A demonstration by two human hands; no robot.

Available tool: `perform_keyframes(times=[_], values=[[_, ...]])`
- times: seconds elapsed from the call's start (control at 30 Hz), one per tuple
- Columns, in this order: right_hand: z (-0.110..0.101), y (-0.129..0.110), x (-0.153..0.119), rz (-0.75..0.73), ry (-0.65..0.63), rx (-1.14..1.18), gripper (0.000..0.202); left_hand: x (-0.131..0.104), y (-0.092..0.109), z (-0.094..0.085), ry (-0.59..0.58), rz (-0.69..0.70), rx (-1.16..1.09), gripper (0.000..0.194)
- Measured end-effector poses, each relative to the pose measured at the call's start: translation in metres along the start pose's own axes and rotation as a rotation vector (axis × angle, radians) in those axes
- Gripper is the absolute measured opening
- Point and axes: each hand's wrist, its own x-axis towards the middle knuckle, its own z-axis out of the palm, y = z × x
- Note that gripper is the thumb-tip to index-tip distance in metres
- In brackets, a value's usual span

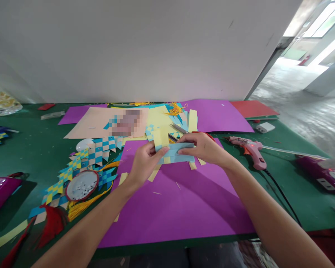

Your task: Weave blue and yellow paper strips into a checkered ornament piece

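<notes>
Both hands hold light blue paper strips [174,152] woven with pale yellow paper strips [161,137] above a purple sheet [184,201]. My left hand [146,158] pinches the left end, thumb in front, where blue and yellow cross. Closed on the blue strips' right end is my right hand [202,148], its thumb in front and fingers behind. Loose yellow strips [155,174] lie on the purple sheet below the weave. Just behind my hands lie scissors [180,129] with red handles, partly hidden by the right hand.
A pink glue gun [251,149] with a black cord lies right. To the left are woven paper fish [97,152] with tassels and a round dish [82,185] of small pieces. Purple staplers or similar tools [2,191] sit at the sides. A white wall [134,52] stands behind.
</notes>
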Motion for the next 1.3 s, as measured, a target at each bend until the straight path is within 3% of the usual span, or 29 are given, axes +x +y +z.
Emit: perform_keyframes(times=[0.4,0.57,0.7,0.9,1.13,1.3], values=[[-0.001,0.006,0.002,0.015,0.078,-0.041,0.015,0.004,-0.004,-0.003,-0.104,0.035,0.02,0.027],[0.008,0.009,0.002,-0.075,0.137,-0.119,0.007,0.012,-0.015,-0.011,-0.136,0.113,0.242,0.026],[0.012,0.011,0.002,-0.121,0.119,-0.237,0.006,0.017,-0.011,-0.02,-0.246,0.178,0.465,0.022],[0.015,0.018,0.004,-0.138,0.082,-0.337,0.006,0.02,-0.007,-0.028,-0.288,0.258,0.779,0.02],[0.025,0.02,0.006,-0.181,0.038,-0.441,0.014,0.023,-0.018,-0.025,-0.257,0.311,0.64,0.015],[0.031,0.019,0.006,-0.172,0.006,-0.477,0.013,0.022,-0.015,-0.023,-0.249,0.292,0.569,0.007]])
